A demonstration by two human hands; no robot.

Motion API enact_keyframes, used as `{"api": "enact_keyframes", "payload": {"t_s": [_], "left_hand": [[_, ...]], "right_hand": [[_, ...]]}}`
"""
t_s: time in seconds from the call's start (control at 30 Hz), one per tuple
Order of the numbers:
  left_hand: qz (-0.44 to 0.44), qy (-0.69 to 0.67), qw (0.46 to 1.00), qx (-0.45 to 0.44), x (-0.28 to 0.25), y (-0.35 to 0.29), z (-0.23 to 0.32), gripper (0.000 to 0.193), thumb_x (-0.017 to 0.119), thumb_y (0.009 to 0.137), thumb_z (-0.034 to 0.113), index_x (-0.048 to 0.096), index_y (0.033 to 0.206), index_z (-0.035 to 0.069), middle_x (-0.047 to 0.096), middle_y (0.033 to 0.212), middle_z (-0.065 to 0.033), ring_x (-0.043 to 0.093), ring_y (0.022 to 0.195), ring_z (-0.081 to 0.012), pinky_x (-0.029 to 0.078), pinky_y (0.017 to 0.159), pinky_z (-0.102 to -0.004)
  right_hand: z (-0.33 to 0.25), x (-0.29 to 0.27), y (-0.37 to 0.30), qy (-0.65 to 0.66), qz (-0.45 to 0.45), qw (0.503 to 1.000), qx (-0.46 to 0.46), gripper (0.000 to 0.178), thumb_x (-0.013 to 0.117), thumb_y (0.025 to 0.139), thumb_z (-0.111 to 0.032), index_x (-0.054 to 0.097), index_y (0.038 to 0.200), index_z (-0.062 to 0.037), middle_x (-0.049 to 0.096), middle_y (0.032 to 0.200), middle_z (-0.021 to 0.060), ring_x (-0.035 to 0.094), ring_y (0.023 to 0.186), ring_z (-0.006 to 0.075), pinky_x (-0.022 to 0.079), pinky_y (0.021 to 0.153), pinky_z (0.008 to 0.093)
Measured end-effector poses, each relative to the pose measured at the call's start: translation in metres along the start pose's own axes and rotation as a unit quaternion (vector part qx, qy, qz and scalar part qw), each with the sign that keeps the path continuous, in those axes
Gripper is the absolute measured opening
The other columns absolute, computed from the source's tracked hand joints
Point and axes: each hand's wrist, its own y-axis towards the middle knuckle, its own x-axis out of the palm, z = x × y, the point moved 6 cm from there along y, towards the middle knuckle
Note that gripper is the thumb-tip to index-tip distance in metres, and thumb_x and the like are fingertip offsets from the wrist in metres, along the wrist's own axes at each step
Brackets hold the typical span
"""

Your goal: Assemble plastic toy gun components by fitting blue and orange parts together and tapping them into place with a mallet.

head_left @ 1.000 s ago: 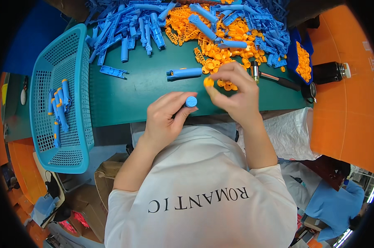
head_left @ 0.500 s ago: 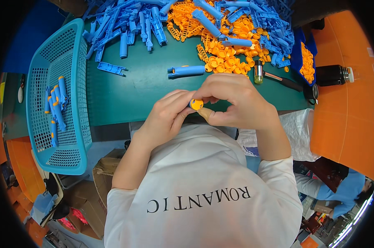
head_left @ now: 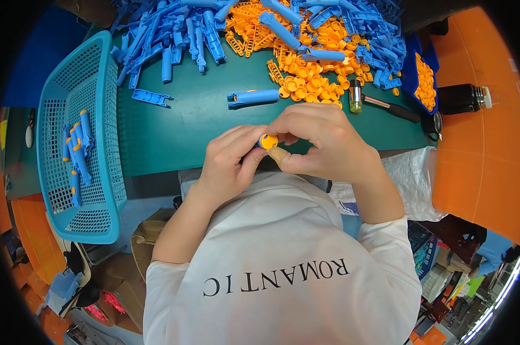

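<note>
Close to my chest, my left hand (head_left: 228, 164) is closed around a blue plastic tube, most of it hidden by the fingers. Its end carries a round orange cap (head_left: 268, 142) with a small dark notch. The fingers of my right hand (head_left: 320, 138) close in on that capped end from the other side, thumb against its lower edge. A tan cover wraps the right thumb. Just beyond my hands, a blue tube part (head_left: 253, 98) with a forked left end lies on the green table (head_left: 174, 129), apart from both hands.
Blue shells (head_left: 202, 34), orange caps (head_left: 312, 80) and ladder-shaped orange strips (head_left: 251, 37) pile up at the back. At left, a turquoise basket (head_left: 117, 190) holds several assembled tubes. Rightward are a hammer (head_left: 386, 106), a blue bin (head_left: 412, 86) of orange pieces and a black bottle (head_left: 460, 99).
Both hands keep hold of the capped tube; the cap's face has turned slightly. The whole view has shifted a little. A person at the lower right has moved mostly out of sight.
</note>
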Motion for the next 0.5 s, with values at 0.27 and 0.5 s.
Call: {"api": "enact_keyframes", "payload": {"t_s": [0.27, 0.5], "left_hand": [[-0.012, -0.008, 1.0, -0.024, 0.001, 0.0, -0.002, 0.024, 0.069, 0.085, -0.002, 0.069, 0.109, 0.0, 0.072, 0.097, -0.0146, 0.069, 0.084, -0.0326, 0.055, 0.075, -0.0366], [-0.003, -0.022, 0.999, -0.044, 0.001, -0.003, -0.009, 0.021, 0.07, 0.085, -0.003, 0.069, 0.106, -0.001, 0.073, 0.096, -0.0142, 0.07, 0.083, -0.0297, 0.055, 0.074, -0.0345]], "right_hand": [[0.016, -0.035, -0.026, 0.048, 0.1, 0.984, 0.138, 0.039, 0.08, 0.078, -0.001, 0.073, 0.116, -0.0015, 0.071, 0.092, 0.0047, 0.065, 0.076, 0.0118, 0.053, 0.07, 0.0272], [0.096, -0.123, -0.126, -0.438, 0.092, 0.861, 0.24, 0.025, 0.068, 0.08, 0.0, 0.068, 0.104, -0.0028, 0.065, 0.105, 0.0105, 0.058, 0.1, 0.0305, 0.046, 0.09, 0.038]]}}
